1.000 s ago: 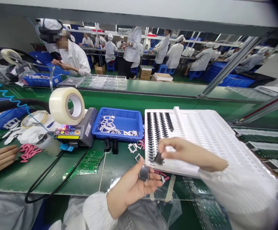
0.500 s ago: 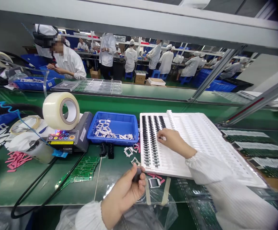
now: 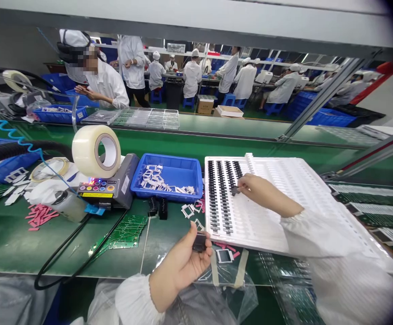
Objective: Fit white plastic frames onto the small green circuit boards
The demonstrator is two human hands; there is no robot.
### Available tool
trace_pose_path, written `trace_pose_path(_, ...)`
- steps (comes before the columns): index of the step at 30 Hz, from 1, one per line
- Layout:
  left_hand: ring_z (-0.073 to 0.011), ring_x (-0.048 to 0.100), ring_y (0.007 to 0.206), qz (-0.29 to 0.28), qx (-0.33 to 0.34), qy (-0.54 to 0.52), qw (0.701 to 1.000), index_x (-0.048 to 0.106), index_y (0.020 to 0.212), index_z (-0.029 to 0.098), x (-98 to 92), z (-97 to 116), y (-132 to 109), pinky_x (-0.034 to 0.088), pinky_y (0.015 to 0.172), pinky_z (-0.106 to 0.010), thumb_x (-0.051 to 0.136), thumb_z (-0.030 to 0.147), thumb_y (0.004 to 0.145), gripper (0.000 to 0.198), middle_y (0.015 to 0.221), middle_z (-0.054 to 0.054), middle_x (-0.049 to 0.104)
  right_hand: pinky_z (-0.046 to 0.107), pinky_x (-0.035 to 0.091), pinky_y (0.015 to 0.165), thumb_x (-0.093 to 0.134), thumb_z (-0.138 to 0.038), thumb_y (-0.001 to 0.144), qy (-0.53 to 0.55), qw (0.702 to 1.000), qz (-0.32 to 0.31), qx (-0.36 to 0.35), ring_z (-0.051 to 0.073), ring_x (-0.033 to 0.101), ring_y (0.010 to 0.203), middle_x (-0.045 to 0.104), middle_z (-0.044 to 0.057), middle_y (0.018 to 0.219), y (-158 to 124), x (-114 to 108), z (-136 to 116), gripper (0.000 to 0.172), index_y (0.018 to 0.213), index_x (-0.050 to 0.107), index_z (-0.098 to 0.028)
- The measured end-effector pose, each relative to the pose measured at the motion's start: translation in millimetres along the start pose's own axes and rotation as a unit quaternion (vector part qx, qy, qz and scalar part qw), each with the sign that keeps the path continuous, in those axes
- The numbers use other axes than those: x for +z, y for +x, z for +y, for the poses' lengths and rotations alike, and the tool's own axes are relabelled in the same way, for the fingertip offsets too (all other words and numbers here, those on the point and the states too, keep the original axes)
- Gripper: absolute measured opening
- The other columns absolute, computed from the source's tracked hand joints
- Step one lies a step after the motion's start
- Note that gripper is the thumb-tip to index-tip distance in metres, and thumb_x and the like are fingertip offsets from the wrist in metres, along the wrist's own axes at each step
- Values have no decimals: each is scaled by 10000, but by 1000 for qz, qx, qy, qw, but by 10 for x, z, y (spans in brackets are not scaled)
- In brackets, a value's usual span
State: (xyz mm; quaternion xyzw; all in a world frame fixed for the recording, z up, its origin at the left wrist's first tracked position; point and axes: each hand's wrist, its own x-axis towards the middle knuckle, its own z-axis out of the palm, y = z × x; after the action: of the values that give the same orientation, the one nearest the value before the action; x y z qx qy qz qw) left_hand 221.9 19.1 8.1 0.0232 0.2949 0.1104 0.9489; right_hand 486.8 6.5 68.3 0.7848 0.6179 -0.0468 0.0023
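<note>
My left hand (image 3: 179, 271) is closed on a small dark rectangular piece (image 3: 199, 242), pinched between thumb and fingers in front of the tray's near edge. Whether it is one piece or a stack I cannot tell. Over the white slotted foam tray (image 3: 267, 228), my right hand (image 3: 262, 193) pinches another small dark piece (image 3: 234, 190) at the near end of the third row. Black pieces (image 3: 226, 198) stand in rows along the tray's left side. Near my left hand lie a white frame (image 3: 224, 262) and pink strips (image 3: 236, 254).
Behind, a blue bin (image 3: 167, 195) holds white frames. Left of it stands a tape dispenser (image 3: 120, 192) with a tape roll (image 3: 87, 151) on top. Green circuit boards (image 3: 128, 232) and a black cable (image 3: 52, 262) lie leftward. A co-worker (image 3: 106, 88) sits across the bench.
The dark piece in my left hand now shows more of its flat face. My right hand's dark piece is now plainly visible at the third row. The whole view has shifted.
</note>
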Motion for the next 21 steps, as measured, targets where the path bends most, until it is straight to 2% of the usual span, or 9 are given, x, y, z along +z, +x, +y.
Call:
trace_pose_path(2, -80, 592, 478, -1, 9, 7, 1000, 582, 784, 80, 0, -6, 12, 470, 493, -163, 417, 474, 872, 436, 573, -28, 605, 270, 429, 704, 463, -264, 856, 96, 994, -16, -45, 181, 580, 797, 622, 60, 864, -111, -166, -161, 159, 800, 585, -179)
trace_pose_path(3, -93, 613, 505, -1, 15, 14, 1000, 582, 786, 86, 2, -15, 18, 483, 513, -176, 430, 476, 866, 426, 596, -37, 621, 265, 435, 711, 470, -314, 862, 166, 982, -45, -80, 171, 576, 793, 622, 45, 853, -181, -229, -284, 177, 812, 577, -184)
trace_pose_path(6, -134, 660, 595, -1, 18, 44, 999, 596, 814, 84, 17, -59, 31, 508, 563, -210, 462, 507, 840, 444, 693, -81, 671, 262, 439, 686, 513, -349, 840, 332, 912, -187, -155, 152, 557, 747, 610, 16, 807, -392, -267, -725, 187, 798, 577, -178)
trace_pose_path(8, -132, 657, 595, -4, 6, 56, 998, 603, 813, 82, 26, -87, 29, 507, 563, -210, 456, 528, 832, 471, 702, -90, 674, 251, 430, 645, 532, -291, 820, 336, 898, -240, -151, 140, 547, 712, 606, 11, 789, -483, -171, -972, 142, 779, 594, -170)
trace_pose_path(11, -78, 584, 487, 2, -11, 49, 999, 580, 725, 108, 13, -100, 11, 466, 504, -172, 481, 493, 837, 412, 591, -37, 621, 241, 434, 637, 566, -244, 793, 310, 911, -224, -157, 138, 558, 723, 618, 18, 814, -504, 22, -1100, 98, 790, 628, -168)
trace_pose_path(14, -42, 502, 424, -1, -19, 31, 999, 572, 740, 109, -26, -78, -9, 408, 450, -141, 546, 470, 809, 369, 543, -3, 563, 239, 457, 659, 579, -260, 797, 243, 952, -122, -142, 139, 581, 744, 636, 16, 852, -391, 115, -892, 142, 903, 637, -185)
trace_pose_path(17, -46, 508, 461, -17, -12, 17, 1000, 578, 800, 100, -56, -55, -20, 400, 456, -136, 547, 498, 794, 399, 580, -9, 556, 289, 456, 700, 515, -275, 846, 137, 989, -4, -53, 176, 583, 795, 634, 63, 920, -183, 135, -474, 189, 965, 619, -171)
trace_pose_path(19, -50, 518, 487, -15, -4, 10, 1000, 576, 803, 98, -60, -50, -19, 408, 465, -135, 531, 505, 800, 409, 600, -15, 556, 330, 435, 722, 511, -232, 835, 88, 996, 30, -5, 215, 571, 826, 620, 107, 934, -42, 168, -193, 167, 917, 626, -142)
trace_pose_path(21, -49, 517, 492, -8, -2, 11, 1000, 575, 802, 99, -53, -53, -13, 415, 468, -134, 520, 493, 813, 398, 604, -14, 555, 332, 418, 712, 545, -194, 800, 46, 998, 35, 16, 225, 568, 804, 618, 108, 884, 62, 227, 14, 115, 836, 638, -137)
